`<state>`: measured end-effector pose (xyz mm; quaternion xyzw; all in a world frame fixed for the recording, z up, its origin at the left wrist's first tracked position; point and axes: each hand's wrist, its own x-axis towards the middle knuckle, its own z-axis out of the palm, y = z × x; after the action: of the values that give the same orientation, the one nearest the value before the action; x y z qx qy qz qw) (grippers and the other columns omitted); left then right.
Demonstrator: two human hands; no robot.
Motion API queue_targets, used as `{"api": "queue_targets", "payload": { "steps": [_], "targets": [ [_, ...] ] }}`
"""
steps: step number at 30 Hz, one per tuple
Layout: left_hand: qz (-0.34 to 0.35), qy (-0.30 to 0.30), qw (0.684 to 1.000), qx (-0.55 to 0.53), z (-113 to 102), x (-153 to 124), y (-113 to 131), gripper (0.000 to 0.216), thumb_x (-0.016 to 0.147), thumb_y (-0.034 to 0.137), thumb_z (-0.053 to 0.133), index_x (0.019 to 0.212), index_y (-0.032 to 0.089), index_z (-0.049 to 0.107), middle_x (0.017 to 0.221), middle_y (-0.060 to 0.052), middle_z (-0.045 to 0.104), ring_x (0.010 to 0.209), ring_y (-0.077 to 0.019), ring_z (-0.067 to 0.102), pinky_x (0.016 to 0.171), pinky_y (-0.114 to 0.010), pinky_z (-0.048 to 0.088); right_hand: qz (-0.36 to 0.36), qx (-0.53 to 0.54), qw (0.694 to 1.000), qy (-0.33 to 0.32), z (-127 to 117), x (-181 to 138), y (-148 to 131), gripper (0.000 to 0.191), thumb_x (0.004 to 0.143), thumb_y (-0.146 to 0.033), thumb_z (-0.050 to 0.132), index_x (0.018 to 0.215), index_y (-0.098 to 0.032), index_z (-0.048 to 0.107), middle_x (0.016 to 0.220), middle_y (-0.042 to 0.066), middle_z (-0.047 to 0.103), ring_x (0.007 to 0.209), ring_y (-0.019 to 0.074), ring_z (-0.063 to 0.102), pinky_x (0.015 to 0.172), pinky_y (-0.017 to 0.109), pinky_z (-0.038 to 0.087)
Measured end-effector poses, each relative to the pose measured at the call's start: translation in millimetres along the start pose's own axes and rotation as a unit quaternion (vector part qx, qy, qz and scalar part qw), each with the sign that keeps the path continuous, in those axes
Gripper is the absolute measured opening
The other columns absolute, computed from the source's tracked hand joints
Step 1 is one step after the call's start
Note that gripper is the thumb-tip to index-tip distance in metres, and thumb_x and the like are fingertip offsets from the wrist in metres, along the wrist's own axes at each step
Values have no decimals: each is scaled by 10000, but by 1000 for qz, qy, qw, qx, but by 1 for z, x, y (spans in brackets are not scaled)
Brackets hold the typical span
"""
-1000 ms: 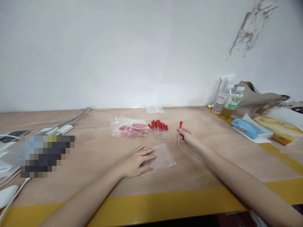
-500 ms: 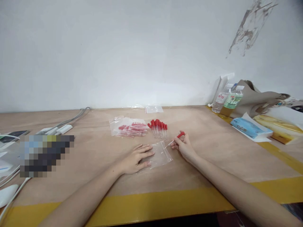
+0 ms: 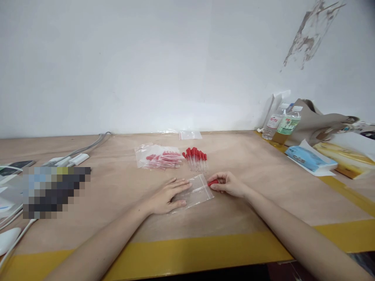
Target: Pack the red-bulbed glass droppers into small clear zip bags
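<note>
My left hand (image 3: 170, 197) lies flat with fingers spread, pressing a clear zip bag (image 3: 197, 196) against the table. At the bag's mouth, on its right side, my right hand (image 3: 230, 184) pinches the red bulb of a dropper (image 3: 213, 182). The dropper's clear tube points left into the bag and is hard to make out. Beyond the bag lies a row of loose droppers (image 3: 195, 157) with red bulbs and clear tubes. Left of them is a pile of zip bags (image 3: 161, 157) with red-bulbed droppers inside.
Another zip bag (image 3: 190, 135) lies by the wall. Two bottles (image 3: 287, 125), a blue tissue pack (image 3: 311, 157) and a yellow pack (image 3: 341, 156) stand or lie at the right. Cables (image 3: 88, 148) and a white mouse-like object (image 3: 9, 240) are at the left.
My right hand has turned and brought the dropper left, its tube now in the bag and its red bulb close to the opening. My left hand has stayed on the bag.
</note>
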<state>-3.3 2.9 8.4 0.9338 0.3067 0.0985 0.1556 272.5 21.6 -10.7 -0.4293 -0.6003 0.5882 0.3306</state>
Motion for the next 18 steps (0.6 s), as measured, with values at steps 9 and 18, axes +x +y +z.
{"api": "queue_targets", "payload": {
  "steps": [9,18],
  "targets": [
    [2,-7,1000,-22,0,5,1,491,872,441,414,1332,319,294,1396,-15,300,1285,-202,267,1063,-448,106,-147,-107,981,66,24,10,1,286,595,-433,684,683,-164,649,680,-6,520,577,84,460,542,226,402],
    [3,-9,999,-38,0,7,3,472,882,409,409,1332,316,298,1384,-19,327,1285,-204,266,1061,-458,95,-105,-21,993,-42,29,1,-1,316,683,-483,602,704,-188,489,686,-13,544,468,77,499,446,231,424]
  ]
}}
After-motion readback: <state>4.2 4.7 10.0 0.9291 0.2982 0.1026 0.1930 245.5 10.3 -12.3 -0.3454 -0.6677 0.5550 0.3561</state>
